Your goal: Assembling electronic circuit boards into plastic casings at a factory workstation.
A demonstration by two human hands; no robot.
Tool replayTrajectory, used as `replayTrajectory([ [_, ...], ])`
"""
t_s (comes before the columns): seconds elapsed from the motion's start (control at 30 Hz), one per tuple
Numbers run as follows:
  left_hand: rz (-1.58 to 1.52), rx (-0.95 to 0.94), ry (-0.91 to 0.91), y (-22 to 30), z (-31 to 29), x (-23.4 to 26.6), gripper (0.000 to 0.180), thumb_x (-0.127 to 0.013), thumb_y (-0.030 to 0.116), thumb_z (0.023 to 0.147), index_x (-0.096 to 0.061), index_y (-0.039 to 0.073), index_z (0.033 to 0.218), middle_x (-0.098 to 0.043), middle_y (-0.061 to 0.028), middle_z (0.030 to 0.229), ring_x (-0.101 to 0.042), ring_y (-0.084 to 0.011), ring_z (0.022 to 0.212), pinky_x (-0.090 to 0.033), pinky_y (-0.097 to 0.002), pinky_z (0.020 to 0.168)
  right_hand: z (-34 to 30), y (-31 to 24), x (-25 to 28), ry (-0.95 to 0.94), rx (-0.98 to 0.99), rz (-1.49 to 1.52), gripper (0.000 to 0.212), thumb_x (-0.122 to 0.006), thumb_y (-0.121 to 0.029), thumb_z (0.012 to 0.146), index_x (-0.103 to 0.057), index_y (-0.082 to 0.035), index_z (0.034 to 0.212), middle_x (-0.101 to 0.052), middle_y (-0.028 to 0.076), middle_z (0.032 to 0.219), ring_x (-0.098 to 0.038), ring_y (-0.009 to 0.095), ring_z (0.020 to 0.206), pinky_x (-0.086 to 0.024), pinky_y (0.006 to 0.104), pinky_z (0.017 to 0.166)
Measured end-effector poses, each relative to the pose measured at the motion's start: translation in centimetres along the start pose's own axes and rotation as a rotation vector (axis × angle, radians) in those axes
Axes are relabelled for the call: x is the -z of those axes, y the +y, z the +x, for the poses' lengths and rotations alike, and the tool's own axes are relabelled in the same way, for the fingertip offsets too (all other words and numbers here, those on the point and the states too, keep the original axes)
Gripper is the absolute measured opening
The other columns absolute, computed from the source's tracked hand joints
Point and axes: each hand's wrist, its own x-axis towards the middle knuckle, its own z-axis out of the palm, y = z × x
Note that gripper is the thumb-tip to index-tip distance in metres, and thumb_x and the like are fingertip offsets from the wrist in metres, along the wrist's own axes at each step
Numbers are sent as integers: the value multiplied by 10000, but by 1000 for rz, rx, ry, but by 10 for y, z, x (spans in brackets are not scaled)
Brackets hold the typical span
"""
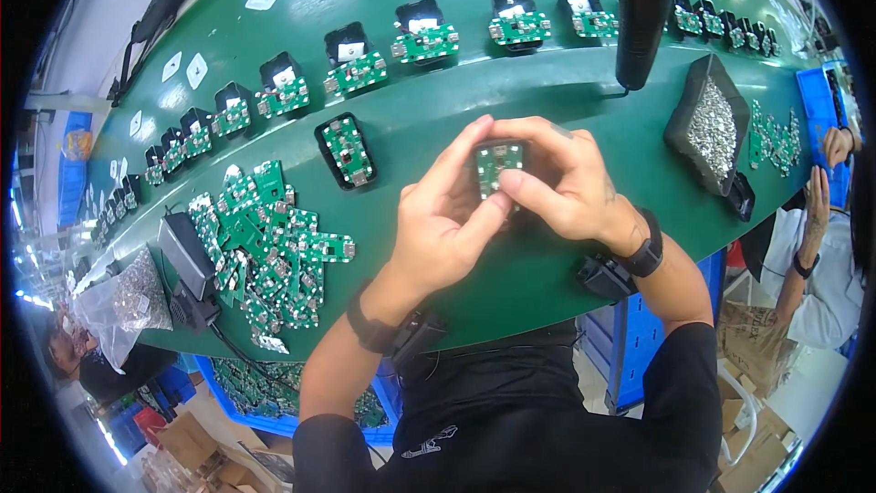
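Both my hands close around a green circuit board (493, 160) over the middle of the green table. My left hand (436, 224) grips its left side. The right hand (575, 184) holds the other side, with its thumb resting on the board's face. Fingers hide the board's edges, and the dark rim around it is too blurred to make out. Left of my hands, a black housing (322, 139) lies on the table with a green board (347, 153) inside it. Further left spreads a heap of loose circuit boards (274, 251).
Black housings with boards (425, 41) line the table's far side in an arc. A black cylindrical tool (643, 27) hangs down at the right of centre. Beyond it sits a dark tray (680, 123) of small metal parts. Another person's hands (818, 196) are at the far right.
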Motion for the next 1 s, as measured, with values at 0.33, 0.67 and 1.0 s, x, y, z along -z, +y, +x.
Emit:
replayTrajectory([
  [0.33, 12, -5, -56, 1, -1, 4, 676, -597, -46, 998, -331, 12, 1617, -687, -136, 1200, -694, -106, 792, -586, -230, 608, -3, 1, -12, 64, -17, 211, 407, -730, -67, 941, -673, 6, 1337, -742, 30, 897, -631, 41, 694, -508, 222, 611],
  [0.67, 67, -29, -12, 0, -3, 3, 625, -614, -60, 978, -397, -34, 1563, -704, -133, 1183, -652, -65, 646, -548, -199, 528, -5, -3, -16, 73, -135, 363, 381, -713, -30, 954, -678, 5, 1332, -728, 3, 925, -628, 25, 749, -516, 205, 639],
  [1.0, -286, 169, -115, 9, 4, 11, 825, -612, -76, 892, -256, 0, 1633, -736, -156, 1012, -731, -164, 813, -620, -287, 703, 0, 0, -13, 125, -337, 492, 317, -703, -101, 988, -645, 23, 1273, -749, 63, 1039, -695, 85, 867, -566, 248, 720],
])
